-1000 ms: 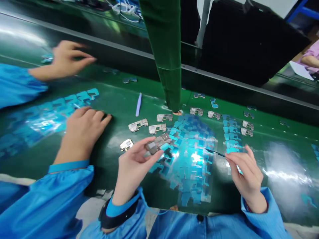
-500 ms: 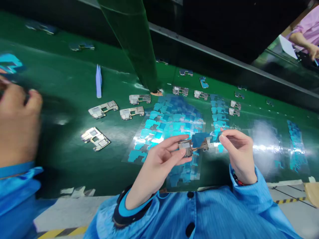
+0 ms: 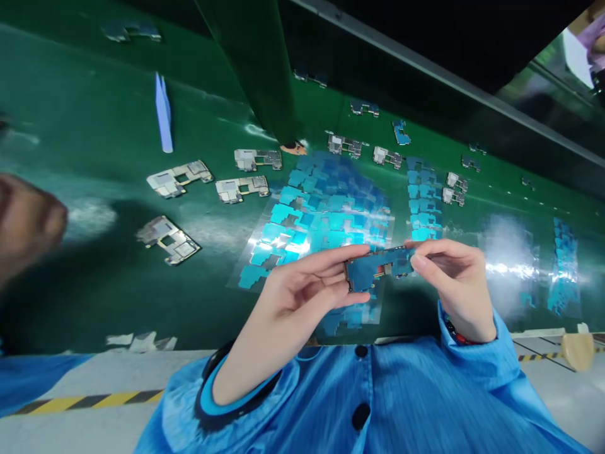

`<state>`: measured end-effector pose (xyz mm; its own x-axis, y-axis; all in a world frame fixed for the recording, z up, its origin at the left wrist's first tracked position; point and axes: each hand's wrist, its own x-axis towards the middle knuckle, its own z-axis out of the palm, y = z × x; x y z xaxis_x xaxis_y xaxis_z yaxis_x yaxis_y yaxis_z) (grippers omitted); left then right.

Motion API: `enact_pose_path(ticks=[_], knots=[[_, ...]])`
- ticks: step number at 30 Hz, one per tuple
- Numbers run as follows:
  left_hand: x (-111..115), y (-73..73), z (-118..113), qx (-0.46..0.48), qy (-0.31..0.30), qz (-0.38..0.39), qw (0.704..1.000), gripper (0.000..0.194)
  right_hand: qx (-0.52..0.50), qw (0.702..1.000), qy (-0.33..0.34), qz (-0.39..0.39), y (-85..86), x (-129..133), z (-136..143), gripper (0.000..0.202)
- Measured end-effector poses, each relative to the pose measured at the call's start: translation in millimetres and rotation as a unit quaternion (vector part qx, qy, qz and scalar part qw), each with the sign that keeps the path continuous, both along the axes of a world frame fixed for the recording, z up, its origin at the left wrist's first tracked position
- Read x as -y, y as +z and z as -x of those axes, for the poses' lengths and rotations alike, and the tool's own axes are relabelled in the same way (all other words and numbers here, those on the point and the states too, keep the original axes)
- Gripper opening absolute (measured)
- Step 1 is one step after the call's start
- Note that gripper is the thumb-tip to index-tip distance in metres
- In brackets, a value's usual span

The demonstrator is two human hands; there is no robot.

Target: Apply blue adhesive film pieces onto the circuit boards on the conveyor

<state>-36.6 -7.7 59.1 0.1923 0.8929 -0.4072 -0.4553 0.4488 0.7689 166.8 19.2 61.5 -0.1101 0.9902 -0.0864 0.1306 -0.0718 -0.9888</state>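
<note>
My left hand is closed on the wide left end of a small circuit board, thumb below and fingers above. Over the board's face lies a blue film piece, cut to a similar outline. Its right end is pinched between the thumb and forefinger of my right hand. How closely the film sits against the board at that end I cannot tell. Below the hands is a clear sheet bearing rows of blue film pieces.
Several bare boards and blue tweezers lie on the green table. A narrower film strip lies right of the large sheet. A green post rises behind. A co-worker's hand is at far left.
The film, earlier raised off the board, now lies over its face, and my right hand has come closer to the board. The co-worker's hand has moved down and left. The view has shifted.
</note>
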Motion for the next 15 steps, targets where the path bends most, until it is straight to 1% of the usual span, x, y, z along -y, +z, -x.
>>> enact_pose_path(ticks=[5,9,13,15], knots=[[1,7.8,-3,-0.055,0.035,0.022,0.998,0.028,0.023,1.0,-0.017,-0.011,4.6,2,5,0.014],[2,14.3,-7,-0.079,0.054,0.026,0.995,0.029,0.032,0.999,-0.021,-0.022,6.7,1,7,0.015],[3,16.5,-8,-0.115,0.068,0.019,0.991,0.033,0.03,0.999,-0.02,-0.031,8.5,1,9,0.017],[4,16.5,-7,-0.138,0.063,0.008,0.988,0.034,0.031,0.999,-0.02,-0.033,8.6,1,10,0.018]])
